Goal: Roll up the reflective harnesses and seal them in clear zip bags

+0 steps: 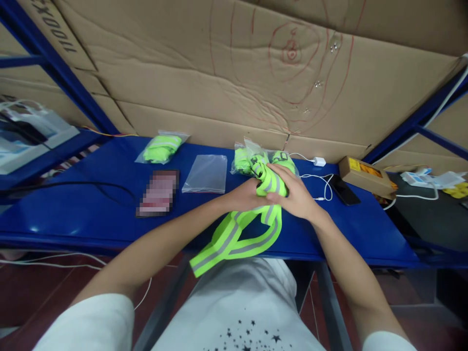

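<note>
Both my hands grip a neon yellow-green reflective strap (241,234) with grey stripes, bunched at the top and hanging in loops over the front edge of the blue table (73,214). My left hand (244,195) closes on the bunch from the left. Over its top, my right hand (294,192) wraps around it. Just behind the hands lies a clear bag (244,158) stuffed with more neon straps.
An empty clear zip bag (206,174) and a phone (158,192) lie left of the hands. A filled bag of neon straps (161,147) sits further back. A second phone (343,189), white charger cable (321,187) and cardboard box (365,176) are at the right. A cardboard wall stands behind.
</note>
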`<state>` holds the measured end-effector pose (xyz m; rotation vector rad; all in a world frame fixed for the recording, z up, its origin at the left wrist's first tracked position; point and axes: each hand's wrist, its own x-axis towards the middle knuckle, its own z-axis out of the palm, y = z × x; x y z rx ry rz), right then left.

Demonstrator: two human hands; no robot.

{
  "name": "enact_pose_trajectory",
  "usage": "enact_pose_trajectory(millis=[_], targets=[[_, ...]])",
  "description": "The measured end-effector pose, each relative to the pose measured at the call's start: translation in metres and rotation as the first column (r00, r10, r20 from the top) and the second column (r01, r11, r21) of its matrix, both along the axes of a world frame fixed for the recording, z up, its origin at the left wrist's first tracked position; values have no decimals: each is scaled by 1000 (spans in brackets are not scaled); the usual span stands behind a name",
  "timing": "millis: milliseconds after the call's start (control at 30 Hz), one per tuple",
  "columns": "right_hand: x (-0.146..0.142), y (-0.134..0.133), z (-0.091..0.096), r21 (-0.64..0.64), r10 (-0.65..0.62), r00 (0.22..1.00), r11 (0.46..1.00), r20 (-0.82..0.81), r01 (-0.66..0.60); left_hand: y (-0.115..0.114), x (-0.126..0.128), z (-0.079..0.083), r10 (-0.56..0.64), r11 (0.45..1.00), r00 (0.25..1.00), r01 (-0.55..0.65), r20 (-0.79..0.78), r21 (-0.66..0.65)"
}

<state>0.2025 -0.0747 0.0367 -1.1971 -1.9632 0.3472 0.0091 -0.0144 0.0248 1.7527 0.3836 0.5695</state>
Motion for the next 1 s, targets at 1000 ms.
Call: enact_pose_trajectory(millis=[1000], targets=[[4, -1, 10, -468, -304, 726, 883, -617, -27, -4, 0, -2, -308, 903, 949, 273, -59, -331]])
